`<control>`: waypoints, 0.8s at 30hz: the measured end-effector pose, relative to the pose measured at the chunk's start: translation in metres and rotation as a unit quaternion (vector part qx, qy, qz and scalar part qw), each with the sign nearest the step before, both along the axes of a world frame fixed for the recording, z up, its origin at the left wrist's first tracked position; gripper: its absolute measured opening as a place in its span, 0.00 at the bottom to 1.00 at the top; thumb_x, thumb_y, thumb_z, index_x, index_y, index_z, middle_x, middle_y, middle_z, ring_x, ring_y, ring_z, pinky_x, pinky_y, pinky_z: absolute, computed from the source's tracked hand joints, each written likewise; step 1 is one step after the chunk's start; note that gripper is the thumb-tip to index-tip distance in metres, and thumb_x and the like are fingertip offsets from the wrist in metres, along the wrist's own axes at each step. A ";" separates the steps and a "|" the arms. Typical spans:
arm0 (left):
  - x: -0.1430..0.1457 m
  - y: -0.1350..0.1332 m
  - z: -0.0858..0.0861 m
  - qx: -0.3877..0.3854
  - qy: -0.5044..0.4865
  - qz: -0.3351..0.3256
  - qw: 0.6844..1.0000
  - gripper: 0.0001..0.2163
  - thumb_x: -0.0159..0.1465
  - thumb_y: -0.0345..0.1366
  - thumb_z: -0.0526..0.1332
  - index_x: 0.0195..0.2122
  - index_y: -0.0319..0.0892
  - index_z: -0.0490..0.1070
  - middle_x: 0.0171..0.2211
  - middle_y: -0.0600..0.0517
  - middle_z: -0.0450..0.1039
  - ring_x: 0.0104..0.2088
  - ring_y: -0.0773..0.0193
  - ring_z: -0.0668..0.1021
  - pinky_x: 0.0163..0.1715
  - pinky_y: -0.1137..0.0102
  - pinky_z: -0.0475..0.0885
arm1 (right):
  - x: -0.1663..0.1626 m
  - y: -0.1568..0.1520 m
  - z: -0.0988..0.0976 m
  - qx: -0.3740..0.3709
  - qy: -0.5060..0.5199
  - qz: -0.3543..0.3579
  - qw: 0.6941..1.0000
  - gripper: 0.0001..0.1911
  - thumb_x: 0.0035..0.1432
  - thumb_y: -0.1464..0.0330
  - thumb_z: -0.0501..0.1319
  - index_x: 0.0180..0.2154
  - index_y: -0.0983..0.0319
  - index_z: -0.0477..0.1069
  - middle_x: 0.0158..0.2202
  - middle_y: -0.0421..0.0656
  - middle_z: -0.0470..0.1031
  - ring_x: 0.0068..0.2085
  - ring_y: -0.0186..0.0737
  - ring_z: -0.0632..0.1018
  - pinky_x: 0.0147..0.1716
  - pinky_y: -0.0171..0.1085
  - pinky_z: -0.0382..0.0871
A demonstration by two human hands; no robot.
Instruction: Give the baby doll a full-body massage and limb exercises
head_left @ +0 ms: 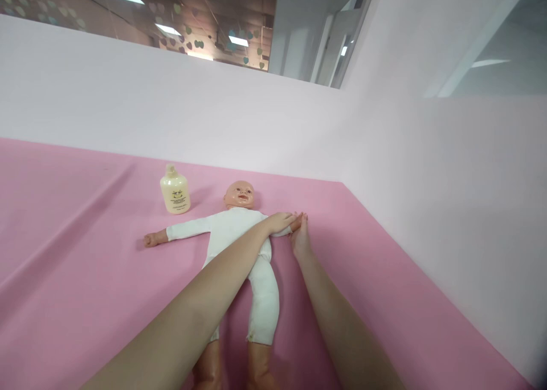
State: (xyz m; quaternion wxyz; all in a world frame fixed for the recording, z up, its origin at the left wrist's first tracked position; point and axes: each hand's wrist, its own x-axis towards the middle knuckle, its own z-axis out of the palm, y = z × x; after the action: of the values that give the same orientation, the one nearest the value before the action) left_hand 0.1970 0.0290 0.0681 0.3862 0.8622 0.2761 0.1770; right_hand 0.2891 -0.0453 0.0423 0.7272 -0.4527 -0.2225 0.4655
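A baby doll in a white bodysuit lies on its back on the pink sheet, arms spread, head toward the wall. My left hand reaches across the doll's chest and closes over its outstretched arm on the right side. My right hand rests beside it, fingers pointing up and pinching the doll's small hand. A cream lotion bottle stands upright left of the doll's head.
White partition walls close in the sheet at the back and on the right. Folds run through the sheet on the left. A ceiling with lights shows above the partition.
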 end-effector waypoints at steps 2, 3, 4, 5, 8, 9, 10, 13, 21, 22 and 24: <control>-0.001 -0.001 0.001 -0.023 0.011 -0.007 1.000 0.28 0.71 0.58 0.45 0.45 0.39 0.74 0.38 0.46 0.81 0.36 0.58 0.82 0.41 0.67 0.74 | -0.001 -0.001 0.001 -0.006 0.003 0.000 1.000 0.31 0.61 0.43 0.53 0.56 0.55 0.73 0.53 0.42 0.79 0.47 0.43 0.79 0.32 0.36 0.68; -0.001 -0.001 0.001 -0.027 0.018 -0.007 0.999 0.27 0.69 0.59 0.48 0.44 0.39 0.73 0.38 0.46 0.81 0.36 0.58 0.82 0.40 0.67 0.73 | -0.001 -0.001 0.002 -0.010 0.004 0.000 1.000 0.32 0.62 0.43 0.52 0.57 0.54 0.72 0.53 0.42 0.78 0.48 0.43 0.79 0.32 0.36 0.68; -0.001 -0.001 0.001 -0.025 0.024 -0.003 0.999 0.26 0.68 0.59 0.52 0.44 0.39 0.72 0.39 0.46 0.81 0.36 0.58 0.82 0.40 0.68 0.73 | 0.000 -0.001 0.002 -0.015 0.003 0.002 1.000 0.32 0.62 0.43 0.52 0.58 0.54 0.72 0.53 0.42 0.78 0.48 0.43 0.79 0.32 0.36 0.68; -0.001 -0.001 0.001 -0.017 0.029 0.002 0.999 0.25 0.66 0.59 0.55 0.44 0.39 0.71 0.40 0.45 0.81 0.37 0.57 0.82 0.40 0.68 0.73 | 0.000 -0.001 0.002 -0.018 0.001 0.004 1.000 0.33 0.62 0.43 0.52 0.58 0.54 0.71 0.53 0.42 0.78 0.48 0.44 0.79 0.31 0.36 0.68; 0.000 0.000 0.000 -0.013 0.033 0.002 0.999 0.24 0.65 0.58 0.56 0.44 0.39 0.71 0.39 0.45 0.81 0.38 0.56 0.82 0.41 0.66 0.73 | 0.001 0.000 0.002 -0.019 -0.004 0.007 1.000 0.34 0.61 0.42 0.52 0.58 0.55 0.71 0.53 0.43 0.78 0.48 0.44 0.79 0.32 0.36 0.68; 0.000 0.001 0.000 -0.023 0.029 -0.001 0.999 0.24 0.66 0.57 0.55 0.44 0.39 0.71 0.39 0.46 0.80 0.37 0.56 0.82 0.41 0.66 0.74 | 0.001 0.000 0.001 -0.018 -0.006 0.007 1.000 0.34 0.61 0.42 0.52 0.58 0.55 0.71 0.53 0.43 0.78 0.47 0.44 0.79 0.31 0.36 0.68; 0.001 0.001 -0.001 -0.037 0.022 -0.004 0.999 0.23 0.67 0.56 0.55 0.44 0.39 0.70 0.38 0.46 0.80 0.36 0.57 0.82 0.40 0.66 0.74 | 0.001 0.000 0.001 -0.017 -0.008 0.008 1.000 0.34 0.61 0.42 0.53 0.58 0.55 0.71 0.53 0.43 0.78 0.47 0.43 0.79 0.31 0.36 0.68; 0.002 0.000 -0.003 -0.078 -0.008 -0.016 0.997 0.21 0.69 0.53 0.52 0.44 0.40 0.71 0.39 0.47 0.80 0.34 0.60 0.81 0.38 0.67 0.75 | 0.001 0.000 0.000 -0.011 -0.022 0.013 1.000 0.33 0.58 0.42 0.57 0.56 0.55 0.72 0.49 0.42 0.79 0.41 0.42 0.79 0.28 0.36 0.67; 0.006 0.006 -0.012 -0.131 -0.046 -0.011 0.990 0.22 0.71 0.52 0.50 0.49 0.41 0.72 0.43 0.45 0.79 0.33 0.59 0.81 0.36 0.64 0.77 | 0.001 0.000 -0.003 -0.002 -0.044 0.020 0.999 0.32 0.53 0.48 0.66 0.56 0.55 0.72 0.41 0.41 0.80 0.34 0.40 0.77 0.28 0.36 0.66; 0.006 0.006 -0.013 -0.135 -0.049 -0.010 0.990 0.22 0.71 0.52 0.49 0.50 0.41 0.72 0.45 0.44 0.79 0.34 0.59 0.81 0.37 0.64 0.78 | 0.001 0.000 -0.004 0.001 -0.045 0.021 0.999 0.32 0.52 0.49 0.66 0.56 0.55 0.72 0.41 0.41 0.80 0.33 0.40 0.76 0.28 0.36 0.66; 0.006 0.006 -0.013 -0.128 -0.050 -0.004 0.990 0.23 0.72 0.51 0.48 0.52 0.40 0.72 0.47 0.43 0.79 0.37 0.58 0.81 0.37 0.64 0.78 | 0.002 0.001 -0.006 0.007 -0.043 0.023 0.999 0.33 0.52 0.50 0.67 0.57 0.56 0.72 0.43 0.43 0.80 0.34 0.39 0.76 0.29 0.36 0.67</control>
State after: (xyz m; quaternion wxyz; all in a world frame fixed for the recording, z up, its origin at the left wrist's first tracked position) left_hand 0.2033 0.0351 0.0553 0.5077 0.7967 0.2731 0.1813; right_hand 0.2909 -0.0447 0.0360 0.7091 -0.4625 -0.2672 0.4603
